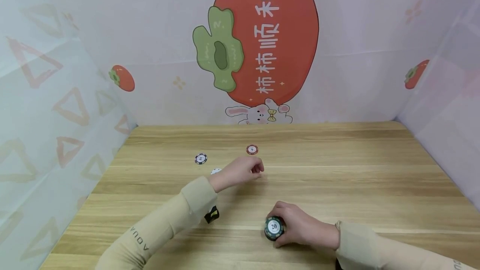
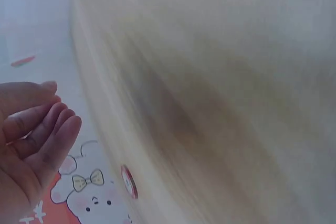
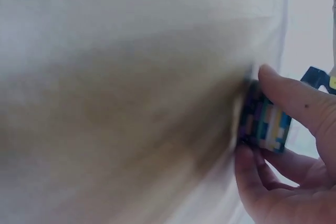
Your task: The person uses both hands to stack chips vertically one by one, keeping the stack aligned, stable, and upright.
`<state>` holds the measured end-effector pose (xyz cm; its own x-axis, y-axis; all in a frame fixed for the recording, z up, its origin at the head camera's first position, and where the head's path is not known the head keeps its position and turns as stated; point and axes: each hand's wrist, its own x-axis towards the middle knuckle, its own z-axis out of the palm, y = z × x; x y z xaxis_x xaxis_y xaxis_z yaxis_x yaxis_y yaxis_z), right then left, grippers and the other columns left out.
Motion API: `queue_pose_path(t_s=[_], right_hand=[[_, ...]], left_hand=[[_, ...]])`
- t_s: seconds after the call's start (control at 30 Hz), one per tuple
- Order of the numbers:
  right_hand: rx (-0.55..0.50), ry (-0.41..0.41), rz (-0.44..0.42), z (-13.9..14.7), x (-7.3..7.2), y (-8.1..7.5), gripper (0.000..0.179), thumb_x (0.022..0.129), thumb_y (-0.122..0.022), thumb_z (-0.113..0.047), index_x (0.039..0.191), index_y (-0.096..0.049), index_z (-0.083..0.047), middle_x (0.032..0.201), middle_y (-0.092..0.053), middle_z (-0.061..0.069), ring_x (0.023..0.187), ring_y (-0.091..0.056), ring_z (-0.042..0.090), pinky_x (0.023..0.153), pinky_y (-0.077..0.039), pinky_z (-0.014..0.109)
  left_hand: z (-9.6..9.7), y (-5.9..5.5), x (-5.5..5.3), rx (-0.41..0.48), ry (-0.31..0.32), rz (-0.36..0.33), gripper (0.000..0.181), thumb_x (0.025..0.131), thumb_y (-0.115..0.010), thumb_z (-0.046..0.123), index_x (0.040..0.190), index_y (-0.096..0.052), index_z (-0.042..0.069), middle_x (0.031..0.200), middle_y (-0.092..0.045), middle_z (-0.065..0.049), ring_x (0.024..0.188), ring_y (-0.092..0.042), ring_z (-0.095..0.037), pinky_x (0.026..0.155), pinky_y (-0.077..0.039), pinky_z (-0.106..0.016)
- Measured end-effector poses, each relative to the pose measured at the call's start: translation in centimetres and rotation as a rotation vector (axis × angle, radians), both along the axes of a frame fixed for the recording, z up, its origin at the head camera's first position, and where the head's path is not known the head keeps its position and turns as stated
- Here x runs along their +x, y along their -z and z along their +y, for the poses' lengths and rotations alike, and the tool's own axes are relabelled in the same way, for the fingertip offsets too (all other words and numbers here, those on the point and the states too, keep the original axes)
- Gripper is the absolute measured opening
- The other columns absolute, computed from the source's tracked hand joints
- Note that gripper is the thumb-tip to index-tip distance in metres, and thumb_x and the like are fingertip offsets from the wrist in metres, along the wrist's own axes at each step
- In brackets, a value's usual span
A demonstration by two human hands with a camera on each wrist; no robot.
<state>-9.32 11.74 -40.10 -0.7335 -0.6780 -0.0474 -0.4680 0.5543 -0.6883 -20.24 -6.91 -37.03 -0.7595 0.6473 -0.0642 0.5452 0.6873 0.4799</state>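
Near the front of the table, my right hand grips a stack of poker chips between thumb and fingers. A green chip marked 20 tops the stack; bands of several colours show on its side in the right wrist view. My left hand hovers over the middle of the table, fingers loosely curled, with nothing between them in the left wrist view. Just beyond it lies a red poker chip. A white poker chip is partly hidden behind the left wrist.
Farther left lies a dark-edged poker chip marked 10. Beside the left sleeve is a small black object with a yellow mark, partly covered by the arm. The wooden table meets printed cloth walls at the back and sides.
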Motion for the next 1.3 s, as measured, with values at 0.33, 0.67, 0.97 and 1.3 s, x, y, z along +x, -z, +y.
queue_pose_path(t_s=[0.33, 0.67, 0.97, 1.3], right_hand=[[0.073, -0.054, -0.003, -0.2, -0.5, -1.0, 0.04, 0.057, -0.086, -0.016, 0.091, -0.067, -0.009, 0.084, -0.051, -0.01, 0.078, -0.05, 0.001, 0.07, -0.045, 0.018], [0.071, -0.049, -0.009, -0.3, -0.7, -1.0, 0.038, 0.057, -0.086, -0.016, 0.09, -0.068, -0.009, 0.083, -0.052, -0.011, 0.077, -0.05, 0.0, 0.069, -0.045, 0.018], [0.061, -0.038, -0.011, -0.2, -0.5, -0.8, 0.037, 0.057, -0.086, -0.017, 0.089, -0.068, -0.012, 0.083, -0.052, -0.012, 0.077, -0.051, 0.0, 0.069, -0.046, 0.018], [0.052, -0.031, -0.003, -0.2, -0.5, -0.5, 0.036, 0.057, -0.085, -0.018, 0.089, -0.067, -0.013, 0.083, -0.051, -0.013, 0.078, -0.05, 0.0, 0.07, -0.045, 0.018]], left_hand=[[0.2, -0.4, -2.9, -0.171, 0.067, 0.154, 0.015, 0.084, -0.064, 0.011, 0.097, -0.063, 0.003, 0.088, -0.059, -0.003, 0.079, -0.054, -0.014, 0.072, -0.047, -0.025], [0.1, 0.3, -5.6, -0.231, -0.023, 0.187, 0.016, 0.087, -0.061, 0.014, 0.099, -0.062, 0.003, 0.093, -0.062, -0.007, 0.082, -0.057, -0.016, 0.076, -0.047, -0.029], [0.1, 1.6, -7.2, -0.27, -0.105, 0.179, 0.029, 0.086, -0.062, 0.017, 0.112, -0.058, 0.005, 0.108, -0.058, -0.007, 0.098, -0.054, -0.018, 0.087, -0.044, -0.031], [0.6, 2.5, -7.4, -0.278, -0.032, 0.217, 0.015, 0.09, -0.055, 0.01, 0.102, -0.06, 0.004, 0.097, -0.059, -0.006, 0.09, -0.055, -0.018, 0.082, -0.045, -0.029]])
